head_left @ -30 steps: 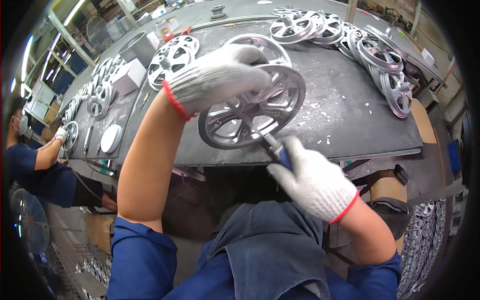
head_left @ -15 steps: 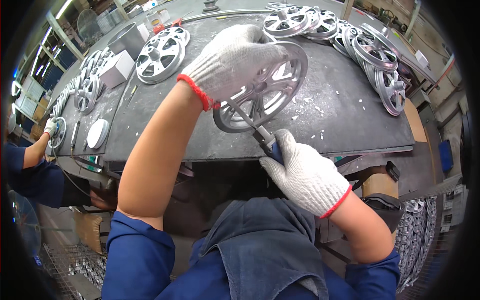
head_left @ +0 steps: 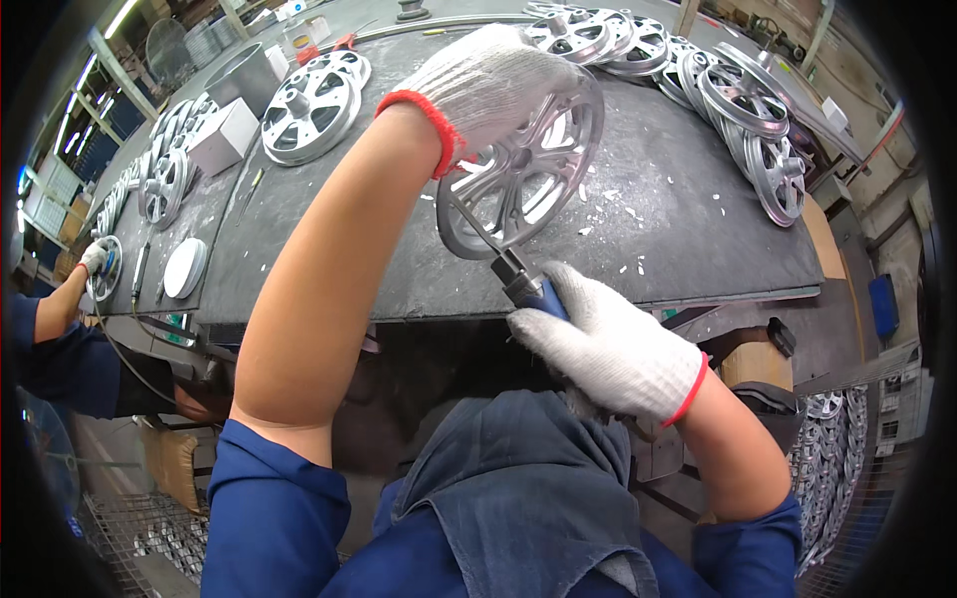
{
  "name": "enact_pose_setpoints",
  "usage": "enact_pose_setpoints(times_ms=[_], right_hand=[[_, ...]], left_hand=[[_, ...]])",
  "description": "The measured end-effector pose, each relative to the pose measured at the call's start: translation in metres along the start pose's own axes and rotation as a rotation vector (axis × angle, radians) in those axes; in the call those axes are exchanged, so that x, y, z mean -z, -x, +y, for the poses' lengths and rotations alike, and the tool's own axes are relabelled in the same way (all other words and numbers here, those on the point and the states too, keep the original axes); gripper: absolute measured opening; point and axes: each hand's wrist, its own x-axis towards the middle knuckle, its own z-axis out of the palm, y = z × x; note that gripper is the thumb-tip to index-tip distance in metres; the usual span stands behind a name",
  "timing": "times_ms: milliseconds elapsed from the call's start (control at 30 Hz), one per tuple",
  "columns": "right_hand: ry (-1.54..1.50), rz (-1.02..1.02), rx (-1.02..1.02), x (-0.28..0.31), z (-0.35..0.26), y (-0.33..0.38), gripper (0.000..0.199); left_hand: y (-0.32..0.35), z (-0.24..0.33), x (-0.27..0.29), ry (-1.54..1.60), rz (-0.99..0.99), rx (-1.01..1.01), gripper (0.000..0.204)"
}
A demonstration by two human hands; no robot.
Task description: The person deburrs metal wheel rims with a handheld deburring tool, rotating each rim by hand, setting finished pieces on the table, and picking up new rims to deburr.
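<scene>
My left hand (head_left: 488, 85), in a white knit glove with a red cuff, grips the top rim of a silver spoked metal wheel (head_left: 523, 169) that stands tilted on the dark workbench (head_left: 658, 249). My right hand (head_left: 603, 344), gloved the same way, is shut on the blue handle of a thin hand tool (head_left: 508, 269). The tool's metal blade reaches up to the wheel's lower left rim. Pale metal shavings lie on the bench to the right of the wheel.
More silver wheels are stacked at the far right (head_left: 748, 110) and far middle (head_left: 588, 30), one lies flat at the left (head_left: 309, 105) beside a white box (head_left: 221, 138). A co-worker's gloved hand (head_left: 95, 259) works at the left edge. Wheels fill a wire bin (head_left: 827, 458) at lower right.
My left hand has tilted the wheel further up and away from me. The tool's blade has slid along the lower left rim while my right hand stayed near the bench edge.
</scene>
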Motion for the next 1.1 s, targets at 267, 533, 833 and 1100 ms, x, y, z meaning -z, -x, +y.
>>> enact_pose_setpoints(times_ms=[267, 533, 833, 1100], right_hand=[[0.343, 0.355, 0.223, -0.003, 0.024, -0.009, 0.045], [0.488, 0.393, 0.079, 0.019, 0.011, -0.006, 0.043], [-0.989, -0.538, -0.170, 0.005, 0.029, -0.012, 0.041], [0.322, 0.112, 0.222, -0.020, 0.023, 0.017, 0.083]], left_hand=[[-0.024, -0.006, -0.005, -0.002, -0.199, 0.048, 0.040], [-0.017, -0.015, -0.007, 0.053, -0.156, 0.106, 0.034], [0.039, 0.007, 0.017, 0.793, 0.030, 0.609, 0.042], [0.115, 0.044, 0.026, 1.140, 0.368, 0.789, 0.046]])
